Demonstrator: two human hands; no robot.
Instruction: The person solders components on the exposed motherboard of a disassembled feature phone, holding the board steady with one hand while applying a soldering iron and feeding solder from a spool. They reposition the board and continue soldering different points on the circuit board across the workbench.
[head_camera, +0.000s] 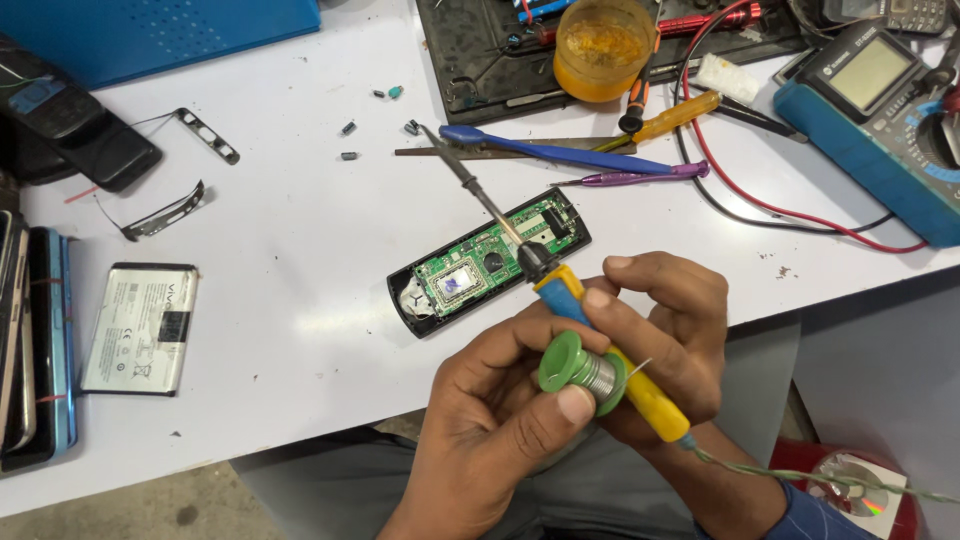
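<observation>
Low in the frame, the left hand (500, 410) pinched a green solder spool (580, 368) while the right hand (665, 335) gripped the soldering iron (560, 290). Its tip pointed past the open phone's circuit board (490, 262) at centre; steadying both wrists on the table would probably have helped.

A white, smooth-topped work table (300, 200) is seen filling most of the view, lit evenly and brightly, with only soft shadows cast on it. Its front edge is seen running from 8 o'clock up towards 3 o'clock. A blue flat mat (160, 30) is laid at 11 o'clock, and a black rectangular tray (470, 60) at 12 o'clock. Below the edge, at 7 o'clock, a grey, speckled concrete floor (170, 505) is shown.
</observation>
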